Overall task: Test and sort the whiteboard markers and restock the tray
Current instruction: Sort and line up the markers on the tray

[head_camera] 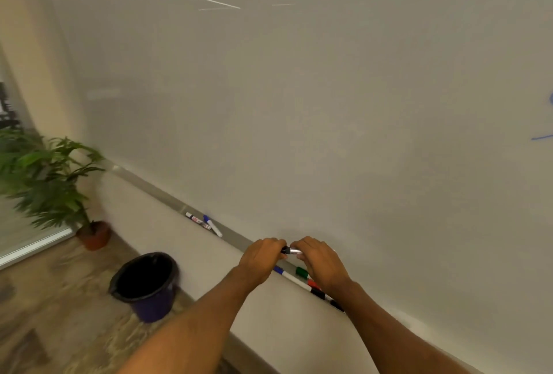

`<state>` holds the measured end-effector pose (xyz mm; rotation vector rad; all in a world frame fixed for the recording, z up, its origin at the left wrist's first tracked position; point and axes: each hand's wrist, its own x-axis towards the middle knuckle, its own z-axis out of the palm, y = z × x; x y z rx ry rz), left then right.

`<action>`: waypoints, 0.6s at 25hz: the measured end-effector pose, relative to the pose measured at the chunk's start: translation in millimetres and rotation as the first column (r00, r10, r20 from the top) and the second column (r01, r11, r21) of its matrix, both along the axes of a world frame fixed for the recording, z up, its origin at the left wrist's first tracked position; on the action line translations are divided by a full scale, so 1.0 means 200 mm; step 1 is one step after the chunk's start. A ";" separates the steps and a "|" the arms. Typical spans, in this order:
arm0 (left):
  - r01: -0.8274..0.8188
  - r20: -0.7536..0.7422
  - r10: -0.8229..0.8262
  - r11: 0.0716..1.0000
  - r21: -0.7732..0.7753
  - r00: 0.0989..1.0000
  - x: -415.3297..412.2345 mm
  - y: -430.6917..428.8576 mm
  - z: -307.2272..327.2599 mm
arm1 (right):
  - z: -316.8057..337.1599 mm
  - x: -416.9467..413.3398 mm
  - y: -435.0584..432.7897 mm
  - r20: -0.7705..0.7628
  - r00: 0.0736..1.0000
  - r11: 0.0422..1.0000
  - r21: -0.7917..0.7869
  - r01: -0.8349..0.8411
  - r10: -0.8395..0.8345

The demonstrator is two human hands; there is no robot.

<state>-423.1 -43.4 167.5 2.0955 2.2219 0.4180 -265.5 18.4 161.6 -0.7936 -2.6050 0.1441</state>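
Both hands meet just above the whiteboard's marker tray point(236, 240), closed on one black-capped marker point(291, 251) between them. The left hand point(261, 258) is curled around the dark cap end, and the right hand point(318, 263) pinches the pale barrel from the other side; only a short stretch of cap and barrel shows between the fingers. Any print on this marker is hidden.

Directly under the hands and toward the wrists, more markers lie in the tray: a blue-capped marker point(286, 275) with a white barrel below the left hand, a green cap point(301, 272) beneath the right palm, then a red cap point(313, 284) and a black cap point(318, 294) by the right wrist. Beyond the left hand, farther along the tray, two more lie side by side: a marker with a red label point(198, 220), its writing too blurred to read, and another blue-capped one point(213, 225).

The whiteboard point(329, 104) fills the space ahead of the hands; blue strokes point(542, 136) sit far out past the right hand, cut by the frame edge and unreadable. Below and left of the left forearm, a dark bin point(146, 285) with a black liner stands on the floor, with a potted plant point(51, 185) farther off in the corner.
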 end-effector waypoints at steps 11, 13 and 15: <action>-0.200 -0.120 0.196 0.980 -0.021 0.973 -0.45 -0.32 -0.05 | -0.02 -0.60 -0.22 0.042 0.996 0.987 -0.144 -0.070 0.077; -0.197 -0.160 0.191 0.980 -0.021 0.968 -0.56 -0.36 -0.03 | 0.01 -0.73 -0.26 0.048 0.995 0.982 -0.175 -0.075 0.085; -0.200 -0.163 0.192 0.979 -0.034 0.968 -0.70 -0.40 -0.02 | 0.04 -0.86 -0.29 0.123 0.987 0.979 -0.187 -0.083 0.107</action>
